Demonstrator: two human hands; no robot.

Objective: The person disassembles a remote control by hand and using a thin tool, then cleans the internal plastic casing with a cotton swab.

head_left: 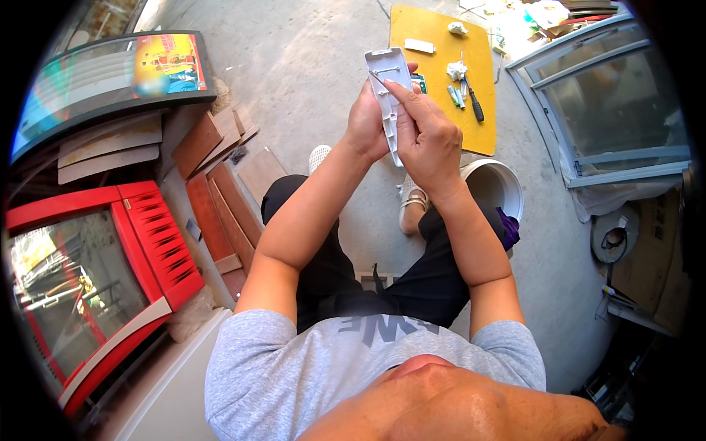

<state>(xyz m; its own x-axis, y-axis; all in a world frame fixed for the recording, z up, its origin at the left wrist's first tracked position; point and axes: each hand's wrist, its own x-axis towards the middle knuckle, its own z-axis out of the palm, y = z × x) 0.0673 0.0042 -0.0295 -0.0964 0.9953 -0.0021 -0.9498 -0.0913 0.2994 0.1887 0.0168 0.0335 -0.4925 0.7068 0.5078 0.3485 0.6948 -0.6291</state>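
In front of me, above my knees, I hold a long, white plastic casing half [390, 67], its hollow inner side facing up. Ribs and a thin rod-like part show inside it. My left hand [365, 123] is closed around its left side and underside. The fingers of my right hand [429, 140] are bent, the index fingertip touching the inside of the casing and the thumb near its right edge. A small green piece resembling a circuit board [418, 82] shows just beyond my right fingers; whether it is held cannot be seen.
On the floor ahead lies a yellow board [419, 22] bearing a screwdriver [476, 109], small batteries [455, 95], a white rectangular piece [419, 45] and crumpled white bits [457, 70]. A white bucket [515, 189] stands by my right knee. Wooden planks [213, 213] and a red-framed cabinet [158, 235] are at left, window frames [625, 160] at right.
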